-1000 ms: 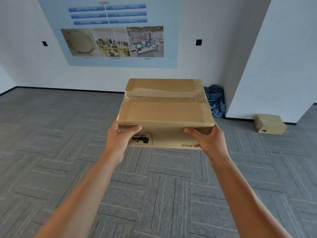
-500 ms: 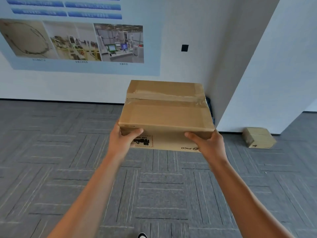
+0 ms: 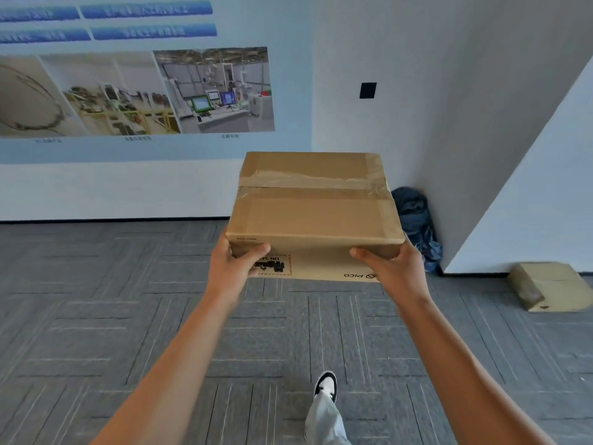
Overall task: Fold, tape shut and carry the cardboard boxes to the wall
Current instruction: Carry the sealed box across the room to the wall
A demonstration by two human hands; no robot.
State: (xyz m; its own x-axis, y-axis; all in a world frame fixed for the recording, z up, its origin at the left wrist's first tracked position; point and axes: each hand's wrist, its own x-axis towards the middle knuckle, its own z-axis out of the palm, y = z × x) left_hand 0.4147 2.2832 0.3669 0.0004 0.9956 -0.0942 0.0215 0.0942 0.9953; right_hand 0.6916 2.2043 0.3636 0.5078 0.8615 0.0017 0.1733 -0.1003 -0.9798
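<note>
A brown rectangular cardboard box (image 3: 316, 213), sealed along its top seam with clear tape, was held in the air above the grey carpet-tiled floor (image 3: 96, 300), near the white wall (image 3: 417, 91). Its near lower corners were gripped by the left hand (image 3: 232, 264) and right hand (image 3: 390, 268), thumbs laid on the front face. A second brown cardboard box (image 3: 550, 285) lay by the wall.

Fingers of the left hand (image 3: 236, 261) and right hand (image 3: 390, 266) vanish under the taped box (image 3: 313, 213); poster (image 3: 134, 75) cut off left, its lettering blurred; far blue bundle (image 3: 415, 220) half hidden.
</note>
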